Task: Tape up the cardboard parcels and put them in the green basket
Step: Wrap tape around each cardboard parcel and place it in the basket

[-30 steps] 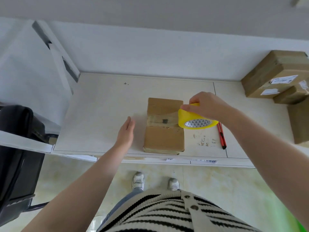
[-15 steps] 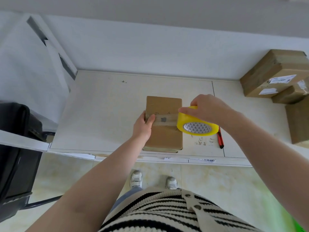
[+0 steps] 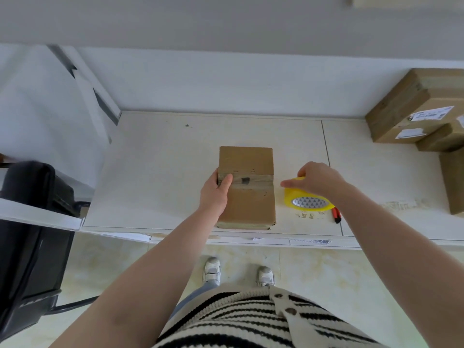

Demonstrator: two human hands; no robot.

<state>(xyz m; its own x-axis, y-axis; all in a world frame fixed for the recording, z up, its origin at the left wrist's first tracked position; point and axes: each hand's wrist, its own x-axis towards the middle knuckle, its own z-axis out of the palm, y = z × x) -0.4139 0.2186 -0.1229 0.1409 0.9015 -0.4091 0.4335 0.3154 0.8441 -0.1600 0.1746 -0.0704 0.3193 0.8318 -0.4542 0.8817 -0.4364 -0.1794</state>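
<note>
A brown cardboard parcel (image 3: 247,194) lies flat near the front edge of the white table (image 3: 160,172), with a strip of clear tape across its middle. My left hand (image 3: 216,193) holds its left edge, thumb on the tape at the top face. A yellow tape roll (image 3: 307,200) sits just right of the parcel, tape stretching from it to the box. My right hand (image 3: 319,180) grips the roll from above. The green basket is out of sight.
A red-handled cutter (image 3: 336,215) lies on the table beside the roll. Several more cardboard parcels (image 3: 411,109) are stacked at the far right. A black chair (image 3: 30,237) stands at the left of the table. My feet are below the table edge.
My left hand moved from the table onto the parcel's left edge. My right hand carried the yellow roll rightwards off the parcel and down beside it, drawing tape across the top.
</note>
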